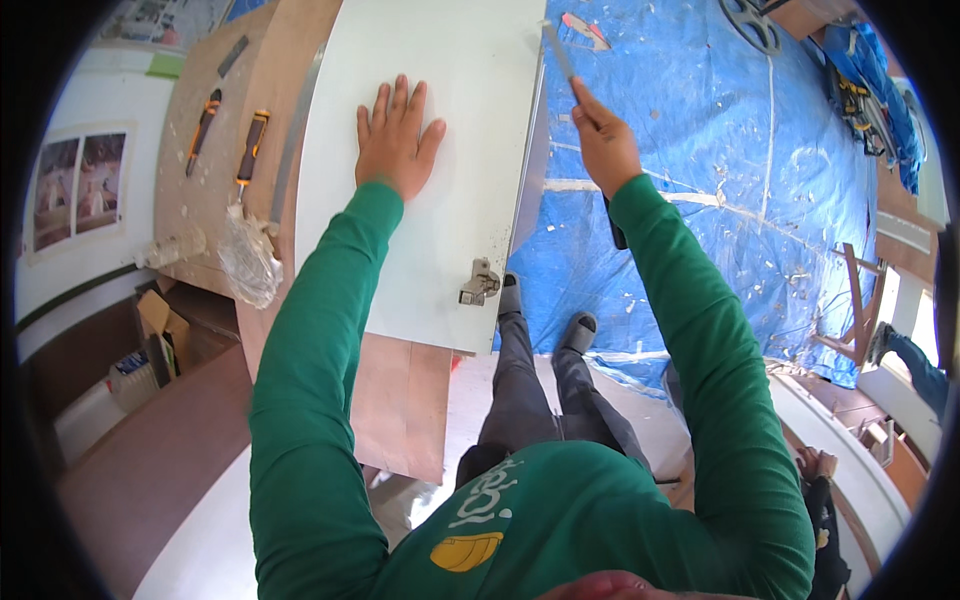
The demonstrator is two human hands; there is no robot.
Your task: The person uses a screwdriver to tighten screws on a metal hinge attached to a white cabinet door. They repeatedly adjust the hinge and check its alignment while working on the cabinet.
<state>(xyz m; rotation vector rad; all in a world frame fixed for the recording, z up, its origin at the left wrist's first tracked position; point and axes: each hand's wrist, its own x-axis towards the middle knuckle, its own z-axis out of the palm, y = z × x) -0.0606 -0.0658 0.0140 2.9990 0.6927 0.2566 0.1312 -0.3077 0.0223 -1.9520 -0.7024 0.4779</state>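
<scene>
My left hand (398, 140) lies flat, fingers spread, on a long white panel (420, 250). A metal hinge (478, 284) sits near the panel's lower right corner. My right hand (606, 135) is wrapped round a long, flat grey metal tool (558, 50), held upward beside the panel's right edge; what kind of tool it is, I cannot tell. A dark object shows behind my right wrist, partly hidden. Left of the panel, on a wooden board (190, 230), lie two orange-and-black hand tools (205, 130) (252, 140) and a crumpled plastic wrapping (247, 255).
A blue tarp (700, 150) covers the floor on the right, with a black wheel (750, 22), piled tools (858, 105) and a wooden frame (850, 310). Another person's hands (820, 462) show at lower right, a blue-clad limb (910, 360) at the right edge. A cardboard box (165, 320) sits at left.
</scene>
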